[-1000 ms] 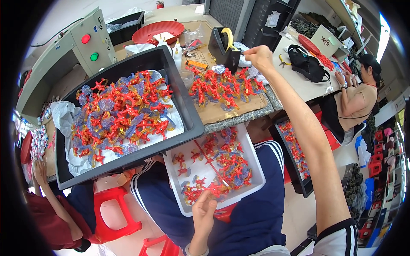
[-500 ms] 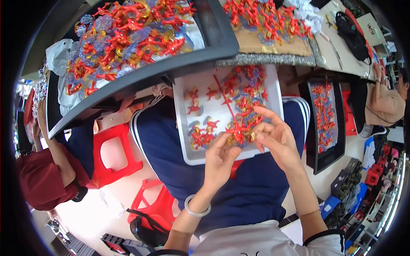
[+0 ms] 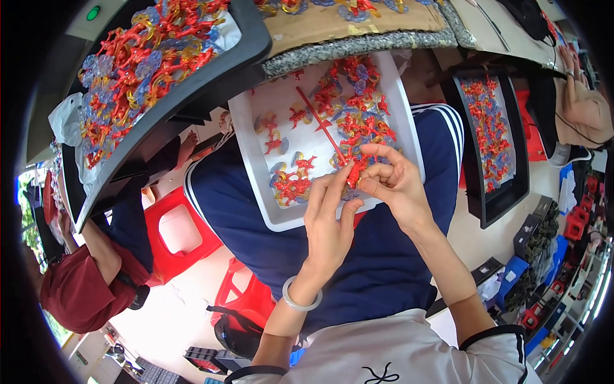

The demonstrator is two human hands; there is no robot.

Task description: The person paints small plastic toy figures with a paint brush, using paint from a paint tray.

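Over the white tray (image 3: 252, 185) on my lap, my left hand (image 3: 327, 214) is closed in a pinch on a small red plastic figurine (image 3: 354, 174). A long thin red rod (image 3: 323, 128) with a crosspiece slants up and left from it. My right hand (image 3: 398, 192) is pinched against the figurine's right side; a small yellow piece at its fingertips is mostly hidden. Under and around my hands lie several loose red figurines (image 3: 293, 185) with clear blue and yellow parts.
A large black tray (image 3: 256, 38) heaped with the same figurines stands at upper left, beside a cardboard-topped table (image 3: 358, 29). Another black tray (image 3: 505, 205) of them is at right. Red stools (image 3: 185, 230) and two co-workers, in a maroon shirt (image 3: 86, 281) and a beige shirt (image 3: 585, 115), are at the sides.
My right fingertips have closed in against the figurine, covering most of the small yellow piece that showed before. The view has shifted, so the table and heaped tray sit higher.
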